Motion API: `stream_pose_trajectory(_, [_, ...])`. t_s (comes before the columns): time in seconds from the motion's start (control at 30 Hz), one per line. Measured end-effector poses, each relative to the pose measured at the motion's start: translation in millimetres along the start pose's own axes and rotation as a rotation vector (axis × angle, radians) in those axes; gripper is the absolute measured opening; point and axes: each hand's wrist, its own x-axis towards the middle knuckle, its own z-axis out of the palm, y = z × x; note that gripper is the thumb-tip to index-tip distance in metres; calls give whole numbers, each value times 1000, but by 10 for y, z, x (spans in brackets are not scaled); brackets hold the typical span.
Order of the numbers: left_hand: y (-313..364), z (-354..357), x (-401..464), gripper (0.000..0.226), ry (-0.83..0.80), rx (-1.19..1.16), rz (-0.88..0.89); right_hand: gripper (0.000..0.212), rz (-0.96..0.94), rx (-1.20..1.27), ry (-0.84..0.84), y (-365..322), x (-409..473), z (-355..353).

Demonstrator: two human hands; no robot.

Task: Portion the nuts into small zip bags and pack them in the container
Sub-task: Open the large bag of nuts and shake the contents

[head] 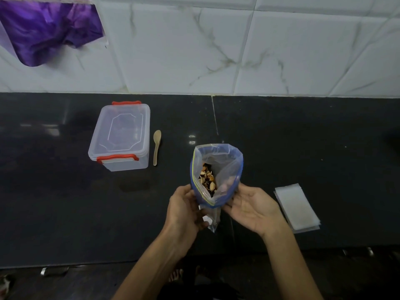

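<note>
Between the two hands, above the counter's (303, 137) near edge, a big zip bag (225, 165) of nuts (208, 179) stands held upright with its mouth wide open. The left hand (184, 210) grips the lower left side, fingers curled round the plastic and the bag's bottom corner, which probably carries most of the weight. The right hand (252, 207) lies palm up with the fingers only loosely bent, touching and steadying the bag's right side rather than closing round it. Held this way the mouth faces the person, so the nuts can be seen and reached without spilling (the fill looks low, well below the blue zip strip).

Just right of the right hand, a stack of small bags (297, 207) lies flat on the counter, close enough to take one quickly. Farther left, well apart from the hands, a spoon (157, 147) lies just beside the container (120, 137), whose lid is on with its red clips in place. I judge portioning has not yet begun: no filled small bag shows, and the spoon lies untouched. Next the container needs unclipping.
</note>
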Motion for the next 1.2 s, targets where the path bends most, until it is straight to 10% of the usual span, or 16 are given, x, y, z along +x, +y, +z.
stream_pose_trajectory(0.33, [247,-138,64,18,153,675,458,33,-44,3,-16,-44,132,43])
stream_pose_trajectory(0.53, [418,-108,206,47,308,989,552,79,-444,-1063,492,-146,127,188])
stream_pose_trajectory(0.63, [644,55,447,62,341,1123,758,59,-758,-1468,543,-382,259,350])
stream_pose_trajectory(0.8, [909,311,862,32,101,1356,781,15,-634,-1778,423,-585,499,547])
stream_pose_trajectory(0.93, [1123,285,944,27,-89,1389,580,23,-440,-1843,261,-745,465,587])
stream_pose_trajectory(1.07, [1315,183,899,30,-354,816,-98,29,-86,-1191,77,-914,481,535])
stream_pose_trajectory(1.2, [1162,176,992,25,-295,802,-180,14,97,-813,103,-785,560,493])
